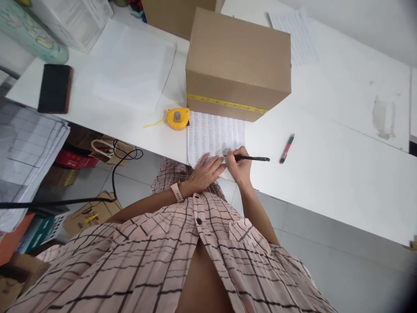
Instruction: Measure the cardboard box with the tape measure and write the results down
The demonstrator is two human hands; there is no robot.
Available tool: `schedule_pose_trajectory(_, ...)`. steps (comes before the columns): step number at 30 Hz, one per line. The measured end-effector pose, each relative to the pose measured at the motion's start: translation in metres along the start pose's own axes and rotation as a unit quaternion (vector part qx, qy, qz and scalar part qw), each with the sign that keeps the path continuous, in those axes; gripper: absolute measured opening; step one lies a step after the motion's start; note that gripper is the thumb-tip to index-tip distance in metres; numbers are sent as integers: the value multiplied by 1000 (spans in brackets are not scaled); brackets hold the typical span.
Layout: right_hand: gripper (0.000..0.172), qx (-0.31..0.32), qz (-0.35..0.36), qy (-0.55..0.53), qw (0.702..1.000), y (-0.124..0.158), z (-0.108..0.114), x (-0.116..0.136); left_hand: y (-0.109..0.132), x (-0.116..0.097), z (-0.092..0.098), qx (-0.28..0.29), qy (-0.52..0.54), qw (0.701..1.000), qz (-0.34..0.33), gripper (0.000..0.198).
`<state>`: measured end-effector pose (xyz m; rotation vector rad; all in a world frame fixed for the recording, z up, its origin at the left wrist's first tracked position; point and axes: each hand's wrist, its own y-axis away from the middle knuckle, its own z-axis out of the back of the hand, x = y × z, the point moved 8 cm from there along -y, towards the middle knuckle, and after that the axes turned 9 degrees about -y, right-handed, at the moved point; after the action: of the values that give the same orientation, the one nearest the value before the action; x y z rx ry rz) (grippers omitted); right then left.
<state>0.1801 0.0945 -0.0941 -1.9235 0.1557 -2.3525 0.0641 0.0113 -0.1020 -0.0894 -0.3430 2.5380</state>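
My right hand [239, 167] is closed around a black pen [257, 158], its tip down at the lower part of a written sheet [213, 134]. Rows of small handwriting in columns cover that paper. Flat on the sheet's lower edge lies my left hand [207, 172], fingers stretched out, close beside the right. A cardboard box [239, 56] stands just beyond the paper, with yellow measuring tape [224, 103] running along its near face. At the box's left corner sits a yellow tape measure [177, 118], touching the paper's edge.
To the right lies a red and black pen [287, 148] on the white table [342, 174]. Blank white sheets [127, 65], a phone [55, 88] and a mint bottle [32, 37] are at the left. Another written sheet [295, 34] lies behind the box. A black cable [114, 174] hangs below the table.
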Motion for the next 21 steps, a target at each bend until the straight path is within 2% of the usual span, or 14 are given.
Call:
schedule_pose_trajectory(6, 28, -4, -1, -1, 1000, 0, 0, -2, -1, 1, -2, 25, 15, 1000, 5, 37)
schedule_pose_trajectory(14, 28, -1, -3, -3, 1000, -1, -1, 0, -1, 0, 0, 20, -4, 1000, 2, 38)
schedule_pose_trajectory(21, 25, -24, -16, -13, 1000, 0, 3, -1, -1, 0, 2, 5, -13, 1000, -2, 36)
